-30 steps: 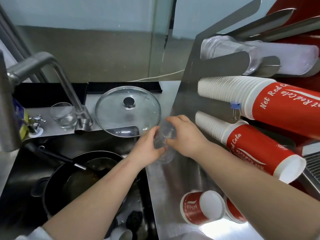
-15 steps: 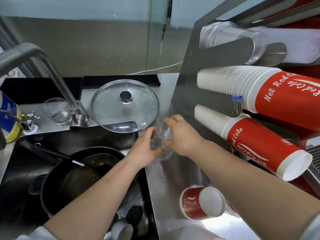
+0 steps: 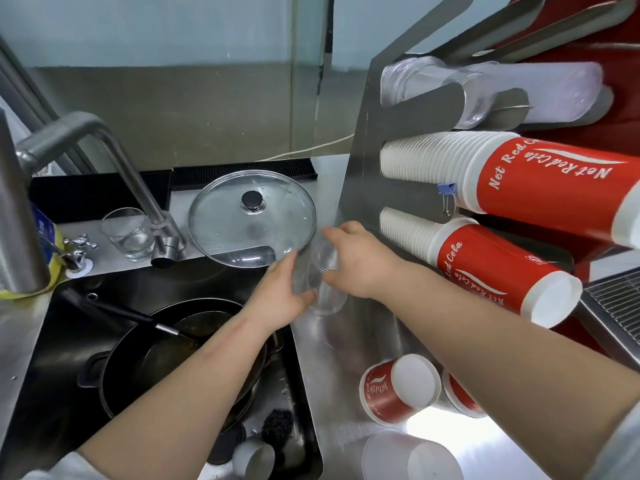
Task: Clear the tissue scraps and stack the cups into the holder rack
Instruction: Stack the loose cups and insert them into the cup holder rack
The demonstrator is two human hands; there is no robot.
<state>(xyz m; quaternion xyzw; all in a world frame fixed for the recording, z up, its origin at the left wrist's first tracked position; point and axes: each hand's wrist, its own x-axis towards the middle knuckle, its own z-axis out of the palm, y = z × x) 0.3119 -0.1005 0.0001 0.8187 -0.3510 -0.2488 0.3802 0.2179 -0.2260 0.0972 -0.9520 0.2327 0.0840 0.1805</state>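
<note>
We see both bare forearms reaching from six o'clock toward the centre, the left arm rising from seven o'clock and the right from four o'clock. The left hand (image 3: 282, 292) has its fingers curled in a grip at nine o'clock of the right hand (image 3: 360, 261), which is clasped too, knuckles up, thumb underneath.
</note>
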